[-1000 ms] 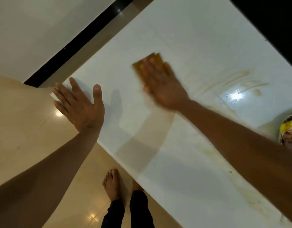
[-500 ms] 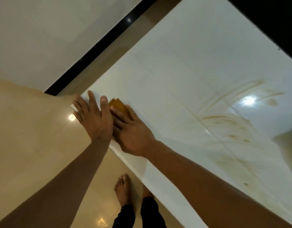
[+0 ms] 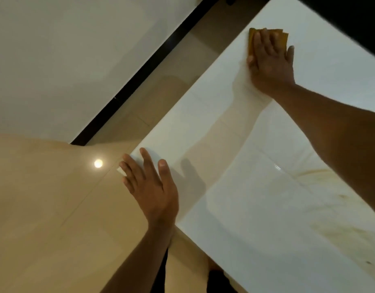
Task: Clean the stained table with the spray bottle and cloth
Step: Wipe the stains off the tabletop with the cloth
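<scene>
- One view only, from the head, tilted steeply down and forward over the white desk (image 3: 256,218).
- It sits close above the desk's near corner, which both outstretched forearms reach from the frame's bottom and right.
- Left of the desk it takes in the tan floor (image 3: 45,197) and a pale wall (image 3: 66,60).

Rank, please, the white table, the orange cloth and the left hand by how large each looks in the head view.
1. White table, by far the largest.
2. Left hand.
3. Orange cloth, partly covered by the right hand.
The left hand is nearer the camera, so ranks 2 and 3 are unsure.
</scene>
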